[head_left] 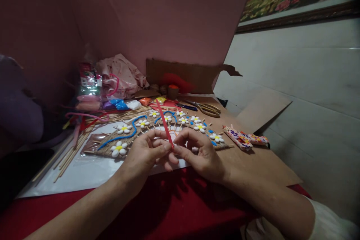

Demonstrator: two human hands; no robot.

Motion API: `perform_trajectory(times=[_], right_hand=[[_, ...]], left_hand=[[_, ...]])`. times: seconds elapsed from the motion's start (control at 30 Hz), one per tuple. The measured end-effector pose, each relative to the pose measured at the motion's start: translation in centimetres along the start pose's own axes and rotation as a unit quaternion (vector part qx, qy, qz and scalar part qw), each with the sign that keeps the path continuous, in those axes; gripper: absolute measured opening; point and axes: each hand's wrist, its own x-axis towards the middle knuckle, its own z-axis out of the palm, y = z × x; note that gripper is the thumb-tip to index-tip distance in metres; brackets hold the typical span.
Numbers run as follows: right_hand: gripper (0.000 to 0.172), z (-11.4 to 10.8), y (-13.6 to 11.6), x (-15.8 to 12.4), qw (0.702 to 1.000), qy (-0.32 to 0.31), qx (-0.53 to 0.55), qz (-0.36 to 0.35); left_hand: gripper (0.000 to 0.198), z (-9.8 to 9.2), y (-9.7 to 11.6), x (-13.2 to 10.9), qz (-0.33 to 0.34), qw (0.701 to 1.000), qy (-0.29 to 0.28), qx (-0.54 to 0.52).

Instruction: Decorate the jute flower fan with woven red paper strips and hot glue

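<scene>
one flower-studded twine arch (152, 123), laid out flat. one left hand (150, 149), thumb and fingers closed on the lower end of a red strip (164, 120). one right hand (205, 153), thumb and forefinger pinching the same end. the red strip: raised between both hands, upper length free, leaning left; probably feather-light, thin, springy, easily creased, slipperiness not discernible; best held flat-on near the end.

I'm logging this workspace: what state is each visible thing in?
Red strip: slanting up from the fingertips
Left hand: pinching the strip
Right hand: fingers closed at the strip's lower end
Flower-decorated arch: lying down, partly hidden
Wooden sticks: loose
Gold-handled tool: lying down, opening unclear
Dark pen: lying down, cap unclear
</scene>
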Motion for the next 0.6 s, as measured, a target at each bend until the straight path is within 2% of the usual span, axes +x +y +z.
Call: perform_trajectory(times=[0.13, 0.23, 0.6], right_hand=[[0.002, 0.09, 0.02, -0.13, 0.996, 0.007, -0.061, -0.069], [0.004, 0.11, 0.18, -0.11, 0.991, 0.007, -0.089, -0.096], [0.009, -0.1, 0.14, -0.06, 0.982, -0.011, -0.147, -0.121]], left_hand=[[0.026, -0.2, -0.23, -0.03, -0.011, 1.0, 0.018, 0.004], [0.024, -0.35, -0.36, 0.04, -0.013, 0.999, 0.023, 0.027], [0.017, 0.21, 0.13, 0.01, 0.0, 0.996, 0.047, 0.078]])
